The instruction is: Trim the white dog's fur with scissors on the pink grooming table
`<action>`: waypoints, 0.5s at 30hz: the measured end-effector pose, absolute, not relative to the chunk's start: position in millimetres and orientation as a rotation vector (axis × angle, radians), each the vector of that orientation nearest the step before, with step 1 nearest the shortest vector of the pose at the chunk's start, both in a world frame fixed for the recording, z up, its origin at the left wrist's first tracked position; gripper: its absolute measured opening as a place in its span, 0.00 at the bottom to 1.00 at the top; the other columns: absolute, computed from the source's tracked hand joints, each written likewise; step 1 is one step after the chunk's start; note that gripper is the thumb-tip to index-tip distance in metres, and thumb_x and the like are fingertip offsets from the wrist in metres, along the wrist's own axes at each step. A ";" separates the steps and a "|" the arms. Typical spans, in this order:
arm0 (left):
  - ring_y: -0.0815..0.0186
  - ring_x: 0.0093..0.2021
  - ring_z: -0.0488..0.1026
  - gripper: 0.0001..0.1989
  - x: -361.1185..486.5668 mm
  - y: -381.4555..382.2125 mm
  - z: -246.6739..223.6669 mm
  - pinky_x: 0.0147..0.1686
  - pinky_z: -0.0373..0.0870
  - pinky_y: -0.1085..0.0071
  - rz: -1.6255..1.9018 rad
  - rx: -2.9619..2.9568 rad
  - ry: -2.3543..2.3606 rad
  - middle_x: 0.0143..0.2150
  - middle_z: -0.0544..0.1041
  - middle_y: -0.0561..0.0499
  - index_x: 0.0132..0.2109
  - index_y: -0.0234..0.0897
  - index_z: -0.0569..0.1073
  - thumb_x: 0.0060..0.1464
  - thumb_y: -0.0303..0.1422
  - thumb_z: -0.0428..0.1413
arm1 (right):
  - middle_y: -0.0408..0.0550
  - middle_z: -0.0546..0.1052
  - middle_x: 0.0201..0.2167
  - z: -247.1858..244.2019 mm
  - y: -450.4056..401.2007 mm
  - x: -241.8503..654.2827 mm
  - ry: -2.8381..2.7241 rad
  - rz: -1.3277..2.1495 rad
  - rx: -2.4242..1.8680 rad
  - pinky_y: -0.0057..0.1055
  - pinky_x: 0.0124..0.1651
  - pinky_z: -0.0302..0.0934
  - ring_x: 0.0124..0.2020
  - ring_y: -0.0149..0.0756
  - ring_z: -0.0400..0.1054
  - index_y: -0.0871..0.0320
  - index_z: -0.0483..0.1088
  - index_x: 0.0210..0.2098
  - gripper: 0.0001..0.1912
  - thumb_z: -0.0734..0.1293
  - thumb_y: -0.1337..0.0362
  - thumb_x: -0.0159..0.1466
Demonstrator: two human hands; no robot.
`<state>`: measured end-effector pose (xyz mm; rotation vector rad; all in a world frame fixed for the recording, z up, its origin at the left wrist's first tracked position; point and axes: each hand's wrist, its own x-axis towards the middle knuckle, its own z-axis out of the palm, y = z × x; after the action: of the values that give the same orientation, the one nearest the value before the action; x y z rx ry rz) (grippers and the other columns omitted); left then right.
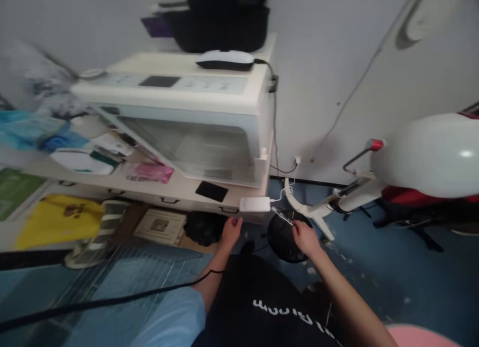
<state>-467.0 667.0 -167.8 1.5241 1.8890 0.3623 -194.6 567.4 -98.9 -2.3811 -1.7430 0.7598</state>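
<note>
My left hand (232,231) is closed, its fingers curled in front of the cabinet's right end. Whatever it holds, if anything, is too small or hidden to make out. In the fingers of my right hand (306,240) is a thin silvery-white strip (283,216), blurred and pointing up to the left. Below it is a dark round bin (286,242) on the floor. Just beyond my hands, a white power strip (255,204) with a white cable lies at the cabinet top's front corner. A small black flat pad (211,191) rests to its left.
A white oven-like appliance (187,137) stands on the cabinet, a white-and-black device (226,60) on top. Bags, a yellow one (62,220) among them, crowd the left. A white stand base (312,210) and a large white rounded object (430,152) are at right. A black cord (112,302) crosses low left.
</note>
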 end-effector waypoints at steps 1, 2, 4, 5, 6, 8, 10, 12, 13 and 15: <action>0.58 0.46 0.74 0.18 -475.6 679.2 -165.9 0.47 0.68 0.64 0.437 1.541 1.919 0.45 0.77 0.41 0.47 0.33 0.74 0.57 0.41 0.52 | 0.56 0.76 0.45 -91.0 595.0 -212.3 -1.863 0.677 -2.344 0.34 0.48 0.58 0.47 0.42 0.71 0.59 0.69 0.53 0.18 0.54 0.64 0.68; 0.57 0.48 0.74 0.18 -484.3 690.8 -163.2 0.48 0.68 0.63 0.495 1.596 1.930 0.46 0.77 0.41 0.48 0.33 0.74 0.56 0.41 0.52 | 0.57 0.76 0.45 -84.9 622.1 -231.3 -1.978 0.598 -2.299 0.35 0.49 0.58 0.47 0.43 0.71 0.59 0.68 0.53 0.18 0.55 0.64 0.68; 0.54 0.50 0.73 0.19 -502.7 713.5 -156.0 0.51 0.67 0.60 0.561 1.752 1.959 0.48 0.77 0.40 0.49 0.34 0.75 0.55 0.40 0.54 | 0.60 0.76 0.45 -79.6 671.6 -269.2 -2.146 0.461 -2.240 0.38 0.49 0.57 0.46 0.45 0.70 0.61 0.68 0.54 0.18 0.57 0.65 0.67; 0.53 0.50 0.72 0.20 -512.2 725.1 -151.9 0.52 0.66 0.58 0.567 1.820 1.994 0.49 0.76 0.39 0.50 0.33 0.75 0.55 0.40 0.55 | 0.61 0.75 0.45 -80.5 692.6 -286.2 -2.195 0.403 -2.233 0.40 0.49 0.57 0.46 0.47 0.70 0.62 0.68 0.54 0.19 0.57 0.66 0.67; 0.51 0.51 0.72 0.21 -521.4 737.0 -147.7 0.52 0.66 0.57 0.552 1.877 2.030 0.49 0.76 0.37 0.51 0.32 0.75 0.54 0.40 0.56 | 0.63 0.75 0.45 -83.5 710.7 -301.0 -2.219 0.352 -2.241 0.41 0.48 0.56 0.46 0.48 0.70 0.63 0.68 0.55 0.19 0.56 0.67 0.67; 0.48 0.52 0.71 0.24 -537.1 760.2 -140.7 0.53 0.65 0.55 0.483 1.994 2.042 0.52 0.74 0.35 0.53 0.31 0.75 0.52 0.40 0.57 | 0.65 0.75 0.46 -94.0 737.1 -322.7 -2.231 0.283 -2.261 0.42 0.48 0.56 0.46 0.48 0.69 0.65 0.67 0.55 0.20 0.55 0.68 0.68; 0.47 0.55 0.69 0.26 -547.1 779.5 -137.8 0.54 0.63 0.54 0.387 2.159 1.911 0.55 0.72 0.36 0.55 0.33 0.74 0.50 0.40 0.60 | 0.65 0.74 0.48 -107.0 751.3 -334.3 -2.236 0.255 -2.252 0.42 0.49 0.57 0.47 0.48 0.69 0.66 0.66 0.57 0.20 0.55 0.67 0.68; 0.47 0.57 0.66 0.27 -551.6 792.6 -139.4 0.56 0.61 0.54 0.284 2.320 1.720 0.59 0.70 0.38 0.56 0.37 0.74 0.49 0.41 0.61 | 0.64 0.74 0.49 -118.5 755.8 -337.7 -2.243 0.261 -2.212 0.41 0.51 0.57 0.48 0.47 0.68 0.65 0.65 0.58 0.21 0.56 0.64 0.68; 0.46 0.58 0.65 0.29 -552.8 797.0 -141.1 0.56 0.60 0.53 0.232 2.377 1.647 0.60 0.69 0.38 0.57 0.38 0.74 0.48 0.42 0.61 | 0.64 0.73 0.51 -123.1 754.9 -336.8 -2.239 0.269 -2.190 0.41 0.53 0.57 0.49 0.47 0.68 0.65 0.64 0.59 0.22 0.57 0.63 0.68; 0.44 0.59 0.64 0.33 -555.3 803.7 -144.5 0.56 0.60 0.52 0.128 2.451 1.550 0.63 0.66 0.37 0.59 0.37 0.72 0.46 0.44 0.63 | 0.63 0.71 0.55 -129.7 747.6 -330.3 -2.227 0.297 -2.121 0.40 0.55 0.57 0.52 0.46 0.66 0.63 0.61 0.62 0.24 0.58 0.61 0.68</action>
<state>-555.3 803.7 -144.5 2.4514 1.5495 0.1285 -330.3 747.6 -129.7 -2.1208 -2.2266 0.2970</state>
